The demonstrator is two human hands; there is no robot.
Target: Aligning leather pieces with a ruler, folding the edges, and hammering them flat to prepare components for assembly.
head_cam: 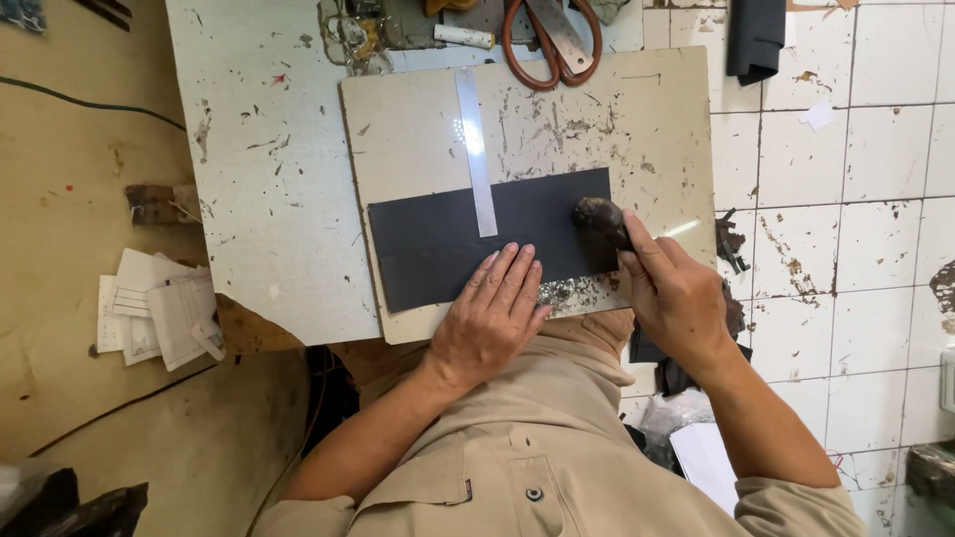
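A dark rectangular sheet (438, 239) lies on a beige cutting board (637, 119). My left hand (489, 316) rests flat on the sheet's near edge, fingers spread. My right hand (676, 294) grips a dark-handled tool (600, 219) whose tip sits on the sheet's right end. A metal ruler (475, 149) lies across the board and over the sheet's upper part, apart from both hands.
Orange-handled scissors (552, 45) lie at the board's far edge. The board sits on a scuffed grey table (259, 179). Papers (159, 308) lie on the floor to the left. Dark scraps (731, 244) and a folded dark cloth (756, 40) lie on white tiles at right.
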